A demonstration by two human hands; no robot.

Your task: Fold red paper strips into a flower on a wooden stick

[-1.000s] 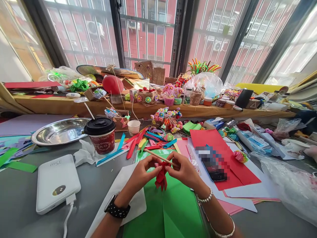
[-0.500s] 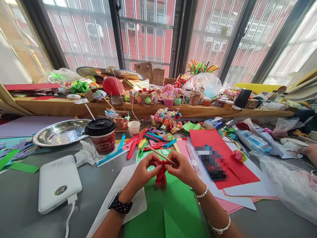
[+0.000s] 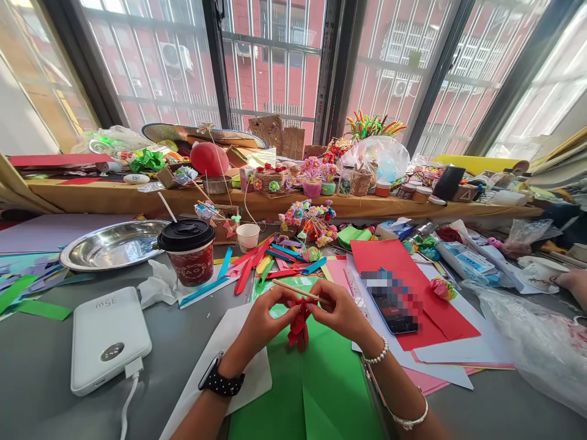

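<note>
Change over the last half second: the stick (image 3: 305, 293) is lying flatter, its free left end dipping lower, while both hands are staying almost in place. The right hand (image 3: 342, 315) is closing on the stick near its right end, thumb and finger pinching. The left hand (image 3: 266, 321) is gripping the red piece (image 3: 298, 335) at its top, between thumb and finger. The red piece is hanging between the hands, just under the stick, above the green sheet (image 3: 337, 385) on the counter (image 3: 178, 333). Judgement: the stick is being turned or adjusted against the red piece; fingers are hiding the contact, so progress is remaining uncertain.
</note>
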